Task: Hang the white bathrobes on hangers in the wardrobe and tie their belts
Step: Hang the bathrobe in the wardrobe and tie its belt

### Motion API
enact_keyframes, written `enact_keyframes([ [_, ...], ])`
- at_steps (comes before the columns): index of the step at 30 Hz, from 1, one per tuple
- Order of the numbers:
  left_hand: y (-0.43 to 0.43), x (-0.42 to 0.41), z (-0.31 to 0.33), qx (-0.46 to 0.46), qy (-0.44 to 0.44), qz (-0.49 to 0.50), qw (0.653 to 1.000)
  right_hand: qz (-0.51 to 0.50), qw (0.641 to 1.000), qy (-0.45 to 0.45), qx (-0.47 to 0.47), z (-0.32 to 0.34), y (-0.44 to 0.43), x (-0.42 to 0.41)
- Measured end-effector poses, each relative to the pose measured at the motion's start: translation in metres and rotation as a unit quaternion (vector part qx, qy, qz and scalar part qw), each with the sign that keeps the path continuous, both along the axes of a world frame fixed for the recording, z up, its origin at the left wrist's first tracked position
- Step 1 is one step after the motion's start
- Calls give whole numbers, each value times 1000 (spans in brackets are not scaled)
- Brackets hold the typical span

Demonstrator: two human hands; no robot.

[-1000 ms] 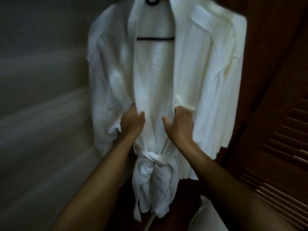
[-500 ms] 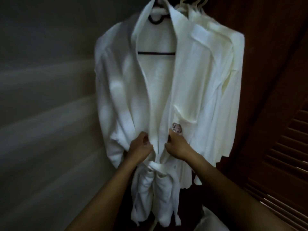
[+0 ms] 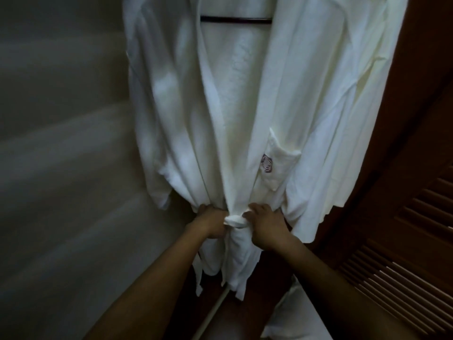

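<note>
Bathrobe [image 3: 245, 106] hangs on a dark hanger [image 3: 236, 19] in the wardrobe [image 3: 416, 119]. Left grip [image 3: 212, 222] holds the belt [image 3: 239, 253] at the waist, fingers curled. Right grip [image 3: 266, 225] pinches the knot [image 3: 235, 220], just beside the left one.

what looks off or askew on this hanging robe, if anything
Nothing is torn or spilled. The one oddity is the pocket on the bathrobe: its top edge gapes open and slants down to the right. The front panels also bunch unevenly into the belt knot.
</note>
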State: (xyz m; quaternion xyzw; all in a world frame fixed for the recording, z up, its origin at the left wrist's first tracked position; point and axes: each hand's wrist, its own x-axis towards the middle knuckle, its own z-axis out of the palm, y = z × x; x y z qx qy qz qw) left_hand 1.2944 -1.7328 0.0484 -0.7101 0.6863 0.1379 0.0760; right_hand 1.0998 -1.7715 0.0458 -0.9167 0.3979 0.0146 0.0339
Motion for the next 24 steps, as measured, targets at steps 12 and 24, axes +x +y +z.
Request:
enact_keyframes([
  [12, 54, 25, -54, -154, 359, 389, 835, -248, 845, -400, 255, -39, 33, -18],
  [24, 15, 74, -50, -276, 295, 271, 874, -43, 970, -234, -44, -66, -9, -25],
])
